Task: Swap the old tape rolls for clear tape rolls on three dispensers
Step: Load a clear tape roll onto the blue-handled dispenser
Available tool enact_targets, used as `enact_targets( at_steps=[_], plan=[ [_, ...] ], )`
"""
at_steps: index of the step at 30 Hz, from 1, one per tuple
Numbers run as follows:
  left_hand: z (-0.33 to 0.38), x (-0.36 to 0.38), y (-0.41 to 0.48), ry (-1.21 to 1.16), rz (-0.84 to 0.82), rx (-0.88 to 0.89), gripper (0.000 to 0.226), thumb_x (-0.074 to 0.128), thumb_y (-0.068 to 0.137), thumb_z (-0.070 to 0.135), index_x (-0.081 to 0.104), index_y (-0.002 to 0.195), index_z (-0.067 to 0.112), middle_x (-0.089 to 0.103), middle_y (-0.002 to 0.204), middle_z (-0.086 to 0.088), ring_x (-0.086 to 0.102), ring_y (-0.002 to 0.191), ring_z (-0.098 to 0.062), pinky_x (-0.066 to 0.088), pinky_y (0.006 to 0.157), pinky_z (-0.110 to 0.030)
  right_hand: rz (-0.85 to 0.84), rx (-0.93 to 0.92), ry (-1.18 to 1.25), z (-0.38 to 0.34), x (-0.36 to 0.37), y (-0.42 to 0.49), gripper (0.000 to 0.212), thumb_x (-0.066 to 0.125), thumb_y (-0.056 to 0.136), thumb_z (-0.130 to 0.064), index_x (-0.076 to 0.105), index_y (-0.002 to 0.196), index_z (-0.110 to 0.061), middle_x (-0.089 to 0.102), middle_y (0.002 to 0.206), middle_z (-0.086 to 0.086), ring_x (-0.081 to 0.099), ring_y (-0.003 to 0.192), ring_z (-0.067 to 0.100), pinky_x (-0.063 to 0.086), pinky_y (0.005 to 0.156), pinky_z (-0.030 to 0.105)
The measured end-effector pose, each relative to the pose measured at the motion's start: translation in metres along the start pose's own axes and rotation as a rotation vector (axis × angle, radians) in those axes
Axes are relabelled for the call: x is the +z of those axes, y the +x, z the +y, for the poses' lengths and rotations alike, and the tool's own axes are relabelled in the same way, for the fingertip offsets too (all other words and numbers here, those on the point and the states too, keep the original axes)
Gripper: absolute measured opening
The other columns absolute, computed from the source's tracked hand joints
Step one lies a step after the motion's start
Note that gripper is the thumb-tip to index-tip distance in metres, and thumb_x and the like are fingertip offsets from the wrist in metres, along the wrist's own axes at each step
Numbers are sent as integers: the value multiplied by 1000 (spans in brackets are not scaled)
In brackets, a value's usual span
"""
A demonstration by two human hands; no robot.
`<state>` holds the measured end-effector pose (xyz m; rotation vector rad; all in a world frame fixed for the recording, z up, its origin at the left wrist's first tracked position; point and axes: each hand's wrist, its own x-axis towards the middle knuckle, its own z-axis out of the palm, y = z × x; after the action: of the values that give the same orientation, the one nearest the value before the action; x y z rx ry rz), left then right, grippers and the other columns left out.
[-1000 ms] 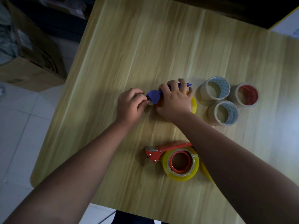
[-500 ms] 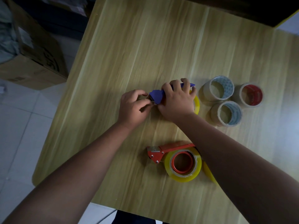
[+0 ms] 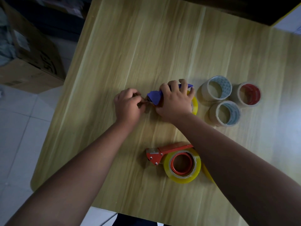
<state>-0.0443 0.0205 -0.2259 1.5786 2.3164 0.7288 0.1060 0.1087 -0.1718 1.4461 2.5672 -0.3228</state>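
Note:
My right hand (image 3: pixel 175 101) presses down on a blue tape dispenser (image 3: pixel 154 96) that carries a yellow tape roll (image 3: pixel 195 106). Just left of the dispenser's nose, my left hand (image 3: pixel 128 104) pinches the tape's loose end between its fingertips. Nearer to me lies a red dispenser (image 3: pixel 160 153) with a yellow roll (image 3: pixel 182 167) on it. Three clear tape rolls stand at the right: one with a blue-white core (image 3: pixel 215 88), one with a red core (image 3: pixel 249 94), one in front (image 3: pixel 227 113). A third dispenser is hidden under my right forearm; only a yellow edge (image 3: pixel 209 176) shows.
The wooden table (image 3: pixel 146 46) ends at its left edge near a cardboard box (image 3: pixel 32 62) on the tiled floor. A dark object borders the table's far right corner.
My left hand has shifted slightly and its fingers have closed tighter at the blue dispenser's nose. My right hand stays on the dispenser.

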Motion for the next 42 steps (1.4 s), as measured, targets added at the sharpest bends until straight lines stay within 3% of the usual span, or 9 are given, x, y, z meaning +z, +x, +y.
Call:
enact_targets(
  at_steps=[4,7,11,15,17,19,22,34,42],
  plan=[
    [-7,-6,3,17,-28,-41,15,79,69,31,74,76,18,65,95,0,61,94,-27,45,83,-49,-130,-85,81,12,-12,-1,93,69,67,-71,29,142,-33,25,153,2,1,147,36,11,112,68],
    [-14,-15,4,-6,-22,-84,16,81,70,32,75,75,18,65,94,0,59,94,-26,46,84,-50,-138,-123,142,29,-26,-17,110,69,70,-71,6,153,-36,0,163,1,-16,149,28,3,116,65],
    [-12,-30,2,-60,-38,-55,13,74,78,21,72,90,18,65,97,-1,60,96,-23,48,85,-49,-142,-87,144,48,-31,-46,116,73,71,-65,-5,153,-37,-10,164,0,-16,149,28,7,117,64],
    [20,-42,9,-310,-94,33,38,51,86,7,61,121,14,65,118,-4,59,112,-19,48,99,-38,-270,-38,195,58,-34,-51,127,82,71,-50,-15,151,-40,-24,161,-7,-1,149,35,22,115,57],
    [38,-47,20,-332,-192,30,39,49,90,18,58,128,17,62,126,-2,55,119,-18,44,103,-36,-281,-26,212,62,-37,-49,129,84,70,-45,-16,152,-38,-21,162,-8,13,146,38,31,112,53],
    [51,-48,31,-130,-346,82,41,53,92,36,57,130,23,62,129,1,52,121,-20,41,103,-40,-275,-17,231,66,-39,-48,130,85,69,-45,-13,153,-36,-13,163,-8,21,142,39,37,109,52],
    [61,-49,39,49,-493,131,40,60,91,38,57,129,28,63,125,4,53,119,-23,40,101,-42,-228,-13,245,68,-40,-54,126,86,68,-45,-6,154,-34,4,159,-6,33,134,38,43,103,48],
    [99,-40,1,-15,-627,61,42,61,92,34,55,133,28,60,128,8,52,119,-18,42,102,-39,-257,43,243,98,-26,-108,121,87,68,-39,4,155,-30,9,157,-4,32,136,34,43,105,46],
    [118,-26,-12,-32,-620,17,40,61,93,31,56,133,29,60,125,10,53,114,-15,46,98,-36,-229,26,331,127,-21,-124,86,67,86,-14,16,153,-30,18,155,-4,40,129,34,46,99,45]
  ],
)
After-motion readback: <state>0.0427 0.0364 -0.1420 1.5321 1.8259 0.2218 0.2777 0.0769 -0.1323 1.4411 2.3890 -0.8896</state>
